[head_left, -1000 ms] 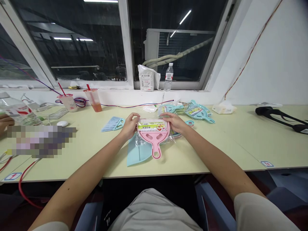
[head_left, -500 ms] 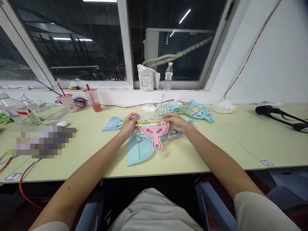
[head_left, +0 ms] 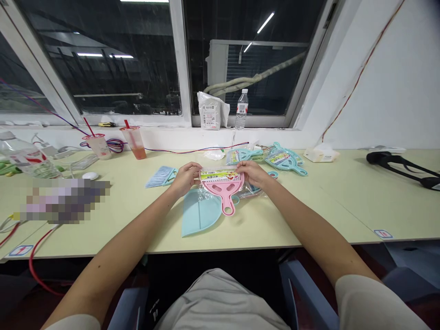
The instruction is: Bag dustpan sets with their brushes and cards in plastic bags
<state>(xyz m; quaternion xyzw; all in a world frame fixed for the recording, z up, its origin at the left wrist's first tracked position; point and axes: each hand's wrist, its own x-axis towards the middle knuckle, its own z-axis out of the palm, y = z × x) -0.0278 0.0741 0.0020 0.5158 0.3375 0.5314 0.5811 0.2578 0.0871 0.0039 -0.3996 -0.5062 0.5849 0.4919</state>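
Note:
Between my two hands a pink dustpan and brush set (head_left: 227, 192) in a clear plastic bag is held up, handle pointing down toward me. My left hand (head_left: 186, 178) is closed on the bag's upper left edge. At its upper right edge, my right hand (head_left: 252, 174) grips the bag too. Below and behind the pink set, a loose light-blue dustpan (head_left: 199, 213) lies on the table, partly covered. A light-blue brush (head_left: 161, 177) rests left of my left hand. Behind my right hand is another bagged blue set (head_left: 254, 189), mostly hidden.
More bagged blue-green sets (head_left: 285, 158) lie at the back of the table (head_left: 326, 206). Two drink cups (head_left: 134, 143) with red straws stand back left, beside a coiled cable (head_left: 115, 145). A tissue pack (head_left: 321, 153) and a black strap-like object (head_left: 395, 165) are at right.
The bagged pink set has shifted slightly to the right and turned a little more face-on toward me. Both hands keep their hold on its upper edge.

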